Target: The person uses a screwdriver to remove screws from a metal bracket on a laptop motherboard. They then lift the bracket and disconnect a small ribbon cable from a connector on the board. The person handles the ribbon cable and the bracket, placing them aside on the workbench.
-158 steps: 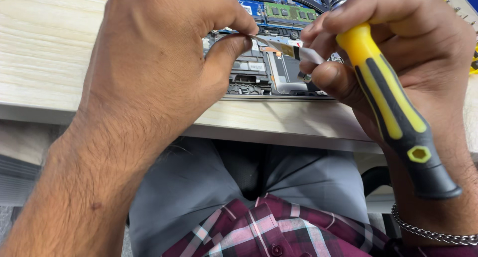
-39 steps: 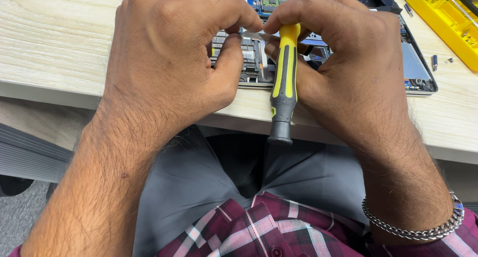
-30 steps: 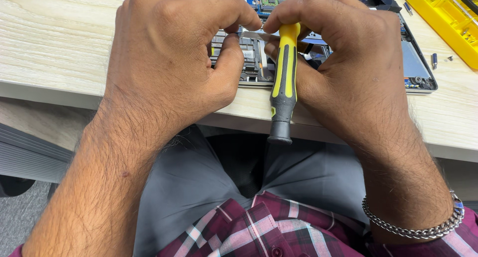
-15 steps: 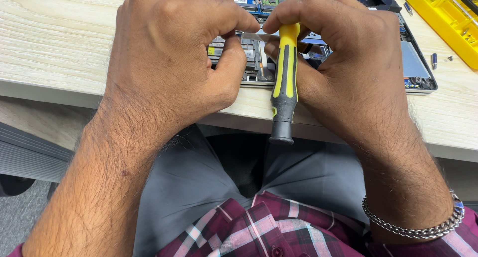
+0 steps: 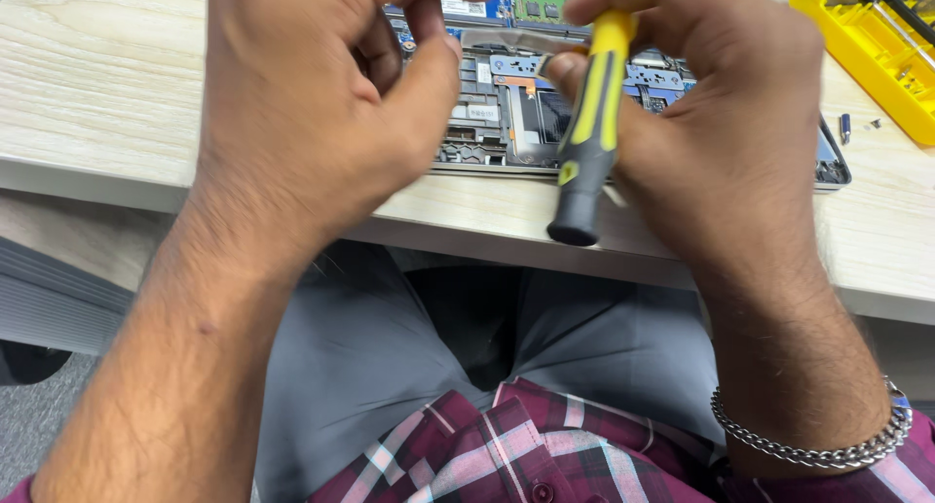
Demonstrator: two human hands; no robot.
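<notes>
My right hand (image 5: pixel 721 123) grips a yellow and black screwdriver (image 5: pixel 589 123) whose grey butt end points down toward me. My left hand (image 5: pixel 321 104) pinches one end of a thin clear strip (image 5: pixel 511 40), and my right fingertips hold its other end beside the screwdriver's top. Both hands hover over an opened laptop (image 5: pixel 506 113) with its bare circuit boards and metal parts showing, lying at the near edge of the light wooden desk (image 5: pixel 97 74). The screwdriver's tip is hidden behind my fingers.
A yellow tool case (image 5: pixel 877 50) with several screwdriver bits sits at the back right of the desk. Two small loose screws (image 5: pixel 845 125) lie next to the laptop's right side. My lap in grey trousers and a plaid shirt is below the desk edge.
My hands have lifted a little and spread apart, and the clear strip is now stretched between them. The screwdriver stays in my right hand, tilted slightly.
</notes>
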